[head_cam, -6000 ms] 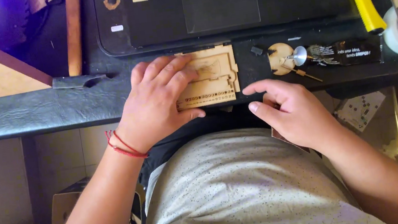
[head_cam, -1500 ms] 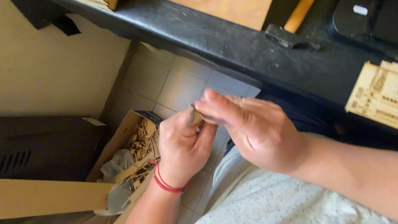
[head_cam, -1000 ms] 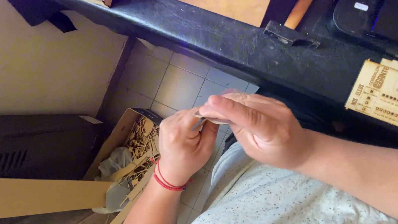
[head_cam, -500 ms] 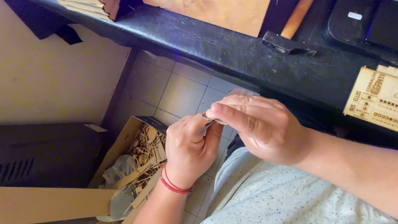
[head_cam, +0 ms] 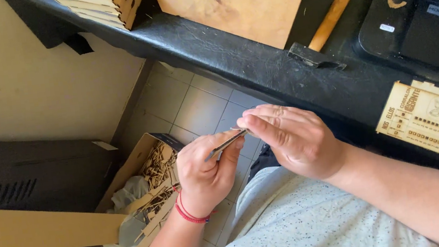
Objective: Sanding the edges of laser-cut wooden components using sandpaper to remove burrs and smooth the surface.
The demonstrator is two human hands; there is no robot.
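My left hand [head_cam: 203, 170], with a red cord around the wrist, grips a thin flat wooden piece [head_cam: 226, 143] seen edge-on, held above my lap to the left of the desk. My right hand [head_cam: 288, 140] closes its fingers over the same piece's right end, touching the left fingertips. Both hands hang above the tiled floor, right of a cardboard box [head_cam: 147, 171] holding wooden scraps. A laser-cut wooden panel [head_cam: 434, 120] with rows of small holes lies on the black desk [head_cam: 257, 68] to the right of my hands.
On the desk are a hammer [head_cam: 329, 18] with a wooden handle, a plywood sheet [head_cam: 241, 1], a stack of wooden boxes [head_cam: 98, 1] and a laptop [head_cam: 428, 8]. A long cardboard strip [head_cam: 37, 232] and a dark unit [head_cam: 25, 175] stand at the left.
Six seconds ago both hands rested at the wooden panel on the desk. Since then they moved left over the scrap box and hold a thin piece; in the last second only small shifts.
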